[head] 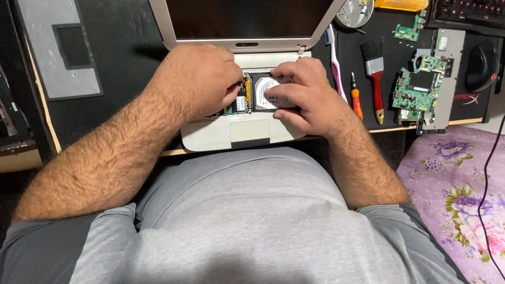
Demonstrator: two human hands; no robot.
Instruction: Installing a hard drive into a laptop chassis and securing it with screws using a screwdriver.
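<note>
Resting on one silver drive [269, 90] in one opened laptop [247, 131], right hand [305, 94] presses flat-fingered; left hand [197, 79], at nine o'clock, seemingly pinches something hidden. One brush [374, 73], one screwdriver [356, 97] at three o'clock.

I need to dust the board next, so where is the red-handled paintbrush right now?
In the head view, the paintbrush lies on the black mat right of the laptop, between the orange screwdriver and the green circuit board.
</note>
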